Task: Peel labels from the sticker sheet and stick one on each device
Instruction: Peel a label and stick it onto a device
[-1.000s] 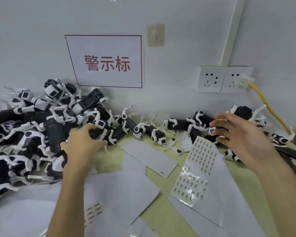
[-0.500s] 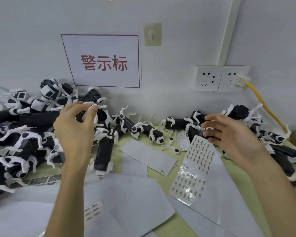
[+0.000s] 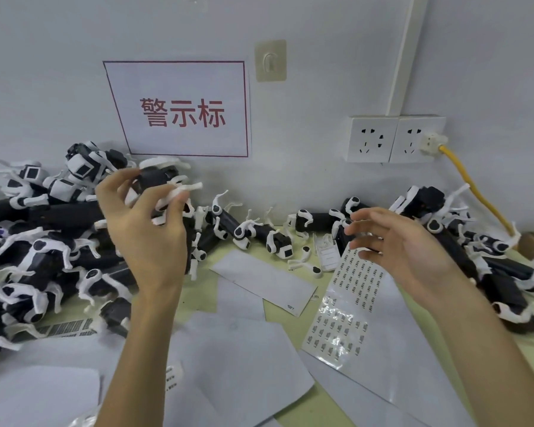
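Head view: black device (image 3: 158,183), white straps.

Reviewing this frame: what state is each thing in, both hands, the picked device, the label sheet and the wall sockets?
Left hand: raised, fingers curled round a device.
Black-and-white strapped device: held up above the pile.
Right hand: fingers relaxed, holding nothing.
Glossy sticker sheet: flat on the table, many labels on it.
Left white wall socket: nothing plugged in.
Right white wall socket: white plug with yellow cable inserted.
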Motion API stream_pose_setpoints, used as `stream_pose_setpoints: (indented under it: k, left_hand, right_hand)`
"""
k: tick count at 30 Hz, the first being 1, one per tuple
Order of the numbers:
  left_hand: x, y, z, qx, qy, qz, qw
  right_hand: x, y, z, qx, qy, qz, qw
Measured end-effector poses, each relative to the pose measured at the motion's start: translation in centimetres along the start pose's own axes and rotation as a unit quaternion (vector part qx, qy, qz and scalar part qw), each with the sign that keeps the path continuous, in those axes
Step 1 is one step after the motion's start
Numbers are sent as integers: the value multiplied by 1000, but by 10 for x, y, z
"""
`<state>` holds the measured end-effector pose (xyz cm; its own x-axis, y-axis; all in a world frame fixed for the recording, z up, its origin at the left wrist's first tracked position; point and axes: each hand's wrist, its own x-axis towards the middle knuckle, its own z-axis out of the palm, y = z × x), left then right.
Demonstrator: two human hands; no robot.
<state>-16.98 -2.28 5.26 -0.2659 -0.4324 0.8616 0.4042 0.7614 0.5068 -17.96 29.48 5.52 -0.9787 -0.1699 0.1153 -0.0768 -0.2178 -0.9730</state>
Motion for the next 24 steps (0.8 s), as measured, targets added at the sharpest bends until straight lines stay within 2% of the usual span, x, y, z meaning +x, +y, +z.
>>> stream_pose_setpoints:
  k: [4,10,14,16,18,21,24]
  left_hand:
    - [3,-12,-5,67,13,-28,997]
    - [10,-35,-20,88,-63,-135,985]
    - [13,-34,-28,95,-119,-236,960]
    - [17,-25,-30,102,-133,-224,960]
    - [24,-11,-31,128,-132,-178,967]
    - [29,7,-29,188,-101,-116,970]
    - [27,10,-27,189,-90,-78,975]
  right_hand:
    - [0,-1,0,4,0,-1,1000]
    - [-1,-2,3,11,4,5,1000]
    - [-2,-2,4,11,7,9,1000]
    - [-2,-2,5,15,9,11,1000]
    - [-2,-2,5,18,10,10,1000]
    - [-3,-3,4,19,11,8,1000]
    - [-3,-4,3,17,11,8,1000]
